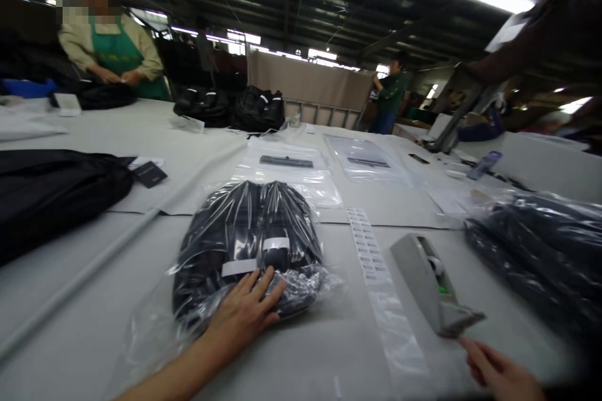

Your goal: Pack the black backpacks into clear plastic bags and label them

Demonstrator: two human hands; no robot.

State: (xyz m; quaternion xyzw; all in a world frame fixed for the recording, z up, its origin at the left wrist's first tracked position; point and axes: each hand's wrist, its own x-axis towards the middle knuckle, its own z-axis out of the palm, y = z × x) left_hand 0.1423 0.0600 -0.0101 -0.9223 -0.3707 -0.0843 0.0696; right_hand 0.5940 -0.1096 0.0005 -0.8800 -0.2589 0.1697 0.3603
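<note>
A black backpack in a clear plastic bag (256, 219) lies on the white table. My left hand (244, 310) rests on its lower part with fingers spread, pressing the crumpled plastic. At the lower right, my right hand (501, 373) has its fingertips at the front end of a grey tape dispenser (423, 282); the fingers look pinched together there, and what is between them is too small to make out. Between the bag and the dispenser runs a strip of printed labels (367, 244).
Flat clear bags (286, 169) lie beyond the backpack. Dark wrapped goods (540, 257) are at the right, a black bag (56, 194) with a tag at the left. More black bags (258, 106) stand farther back. A person in a green apron (113, 50) works at the far left.
</note>
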